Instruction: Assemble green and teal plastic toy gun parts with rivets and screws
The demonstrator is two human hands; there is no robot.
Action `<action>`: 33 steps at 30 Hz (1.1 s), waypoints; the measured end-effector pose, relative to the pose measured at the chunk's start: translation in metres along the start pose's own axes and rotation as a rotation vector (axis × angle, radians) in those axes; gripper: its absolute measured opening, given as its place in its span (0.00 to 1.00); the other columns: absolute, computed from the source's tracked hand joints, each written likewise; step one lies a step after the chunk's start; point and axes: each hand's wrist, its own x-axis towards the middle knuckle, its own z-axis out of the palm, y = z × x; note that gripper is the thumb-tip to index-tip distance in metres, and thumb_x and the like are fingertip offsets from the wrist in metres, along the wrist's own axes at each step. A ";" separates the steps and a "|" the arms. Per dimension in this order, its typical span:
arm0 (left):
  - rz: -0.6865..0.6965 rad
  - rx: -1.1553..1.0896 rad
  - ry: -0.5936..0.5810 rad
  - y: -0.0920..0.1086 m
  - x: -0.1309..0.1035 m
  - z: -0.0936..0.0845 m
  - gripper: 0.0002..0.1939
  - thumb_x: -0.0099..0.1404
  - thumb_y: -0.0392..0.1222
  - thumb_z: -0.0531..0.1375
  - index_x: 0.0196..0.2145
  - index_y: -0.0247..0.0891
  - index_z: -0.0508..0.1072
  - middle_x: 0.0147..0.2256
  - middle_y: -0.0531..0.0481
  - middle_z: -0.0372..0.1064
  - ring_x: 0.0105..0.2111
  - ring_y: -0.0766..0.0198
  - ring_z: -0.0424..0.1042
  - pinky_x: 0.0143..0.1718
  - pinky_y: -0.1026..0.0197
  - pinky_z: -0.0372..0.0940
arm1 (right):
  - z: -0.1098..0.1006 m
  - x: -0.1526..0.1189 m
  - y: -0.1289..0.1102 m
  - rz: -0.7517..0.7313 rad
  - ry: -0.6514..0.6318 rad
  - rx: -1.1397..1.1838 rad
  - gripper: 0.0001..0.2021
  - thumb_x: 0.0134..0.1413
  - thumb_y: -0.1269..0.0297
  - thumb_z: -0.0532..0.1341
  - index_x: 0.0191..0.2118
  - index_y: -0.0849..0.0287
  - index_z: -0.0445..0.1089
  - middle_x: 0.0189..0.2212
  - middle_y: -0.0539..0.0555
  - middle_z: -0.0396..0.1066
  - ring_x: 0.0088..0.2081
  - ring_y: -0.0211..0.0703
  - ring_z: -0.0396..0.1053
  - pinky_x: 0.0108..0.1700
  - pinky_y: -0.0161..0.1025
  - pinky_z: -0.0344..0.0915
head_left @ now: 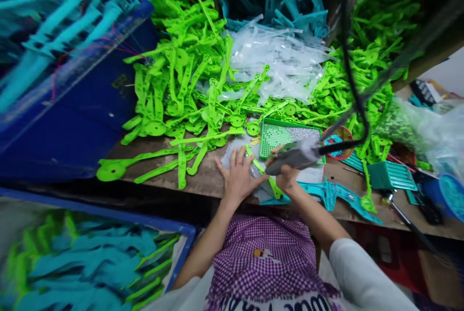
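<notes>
We wear a purple-and-white checked apron (pixel 268 233); it bears a small yellow-and-white figure (pixel 266 254) and large lettering (pixel 282 303); our sleeves (pixel 362 265) are white.

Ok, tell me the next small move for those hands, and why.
Probably line up the driver on the green strip: the right hand grips the driver with its nose near the strip, while the left hand lies spread beside it.
</notes>
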 end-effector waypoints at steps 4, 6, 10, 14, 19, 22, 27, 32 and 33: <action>0.009 0.002 0.006 0.001 0.001 0.000 0.36 0.55 0.67 0.61 0.54 0.42 0.70 0.66 0.37 0.52 0.67 0.38 0.47 0.61 0.23 0.26 | 0.007 0.007 -0.032 -0.173 0.387 0.002 0.28 0.49 0.30 0.51 0.40 0.51 0.65 0.24 0.48 0.62 0.18 0.38 0.64 0.20 0.39 0.64; 0.002 0.005 0.017 0.000 0.001 0.000 0.36 0.55 0.67 0.61 0.53 0.42 0.70 0.66 0.36 0.51 0.67 0.38 0.46 0.61 0.24 0.28 | 0.009 0.019 -0.035 -0.189 0.479 -0.062 0.31 0.49 0.28 0.49 0.41 0.52 0.65 0.25 0.49 0.62 0.18 0.38 0.64 0.21 0.39 0.65; 0.018 -0.014 0.013 -0.006 0.000 0.001 0.35 0.55 0.67 0.62 0.55 0.44 0.69 0.68 0.37 0.47 0.67 0.38 0.45 0.61 0.24 0.33 | -0.003 0.048 -0.015 -0.107 0.502 -0.138 0.30 0.48 0.30 0.51 0.37 0.55 0.67 0.23 0.49 0.62 0.18 0.38 0.63 0.21 0.39 0.62; 0.001 -0.071 0.062 -0.012 0.001 0.004 0.38 0.55 0.66 0.62 0.58 0.46 0.66 0.67 0.38 0.47 0.68 0.39 0.43 0.62 0.26 0.34 | -0.023 0.069 0.013 -0.108 0.345 -0.127 0.27 0.49 0.33 0.52 0.29 0.55 0.66 0.20 0.48 0.61 0.18 0.37 0.63 0.22 0.39 0.61; -0.065 -0.151 0.160 -0.017 0.001 0.006 0.37 0.55 0.66 0.61 0.57 0.45 0.67 0.65 0.39 0.52 0.67 0.39 0.45 0.64 0.30 0.37 | -0.029 0.082 0.032 -0.057 0.234 -0.172 0.28 0.50 0.33 0.51 0.23 0.55 0.64 0.17 0.47 0.61 0.18 0.36 0.63 0.24 0.38 0.61; -0.069 -0.174 0.216 -0.017 0.000 0.003 0.35 0.55 0.65 0.61 0.55 0.42 0.69 0.63 0.38 0.54 0.66 0.41 0.47 0.64 0.36 0.41 | -0.028 0.084 0.039 -0.038 0.223 -0.177 0.27 0.49 0.33 0.52 0.22 0.55 0.64 0.17 0.47 0.62 0.18 0.35 0.62 0.24 0.38 0.62; -0.078 -0.176 0.229 -0.015 0.000 0.000 0.32 0.56 0.63 0.61 0.52 0.43 0.70 0.62 0.39 0.55 0.66 0.41 0.47 0.64 0.38 0.43 | -0.028 0.086 0.047 -0.025 0.230 -0.153 0.27 0.51 0.34 0.52 0.23 0.56 0.65 0.17 0.47 0.62 0.18 0.35 0.63 0.24 0.38 0.62; -0.085 -0.156 0.223 -0.015 -0.001 0.001 0.31 0.56 0.63 0.61 0.53 0.45 0.70 0.62 0.42 0.56 0.66 0.42 0.47 0.64 0.39 0.44 | -0.028 0.085 0.050 -0.046 0.223 -0.117 0.26 0.51 0.35 0.52 0.25 0.56 0.65 0.17 0.47 0.62 0.18 0.36 0.63 0.23 0.37 0.61; -0.084 -0.154 0.225 -0.015 -0.001 0.001 0.31 0.56 0.63 0.61 0.53 0.45 0.70 0.62 0.42 0.56 0.66 0.42 0.47 0.64 0.39 0.44 | -0.028 0.085 0.051 -0.041 0.227 -0.130 0.26 0.51 0.35 0.52 0.25 0.56 0.65 0.17 0.47 0.62 0.18 0.36 0.63 0.23 0.37 0.62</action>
